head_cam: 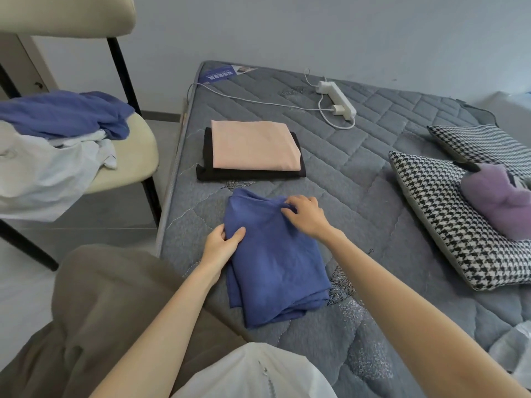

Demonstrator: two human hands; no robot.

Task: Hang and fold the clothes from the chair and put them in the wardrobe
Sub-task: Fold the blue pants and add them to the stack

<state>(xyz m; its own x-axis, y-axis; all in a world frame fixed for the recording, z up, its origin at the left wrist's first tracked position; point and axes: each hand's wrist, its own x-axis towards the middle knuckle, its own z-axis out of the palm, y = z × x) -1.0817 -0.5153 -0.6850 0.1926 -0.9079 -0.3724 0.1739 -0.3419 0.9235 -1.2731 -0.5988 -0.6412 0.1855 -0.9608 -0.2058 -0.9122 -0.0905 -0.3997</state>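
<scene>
The only writing in sight is on the blue label at the far corner of the mattress, well beyond your fingertips; its white characters are too blurred to read. Your left hand grips the left edge of the folded blue garment, thumb laid on top of the cloth and the other fingers curled round the edge. Your right hand pinches the garment's far right corner, its fingers bent down into a bunched fold. The garment lies flat on the mattress, reaching from your fingertips back towards you, its layered edges nearest you. Just beyond your right fingertips sits a folded pink garment stacked on a folded black garment, apart from the blue one. Farther out lies a white power strip. To the right of your right hand are two houndstooth cushions, with a purple plush thing resting on them. Left of your left hand stands the chair, carrying a crumpled blue cloth over white clothes.
</scene>
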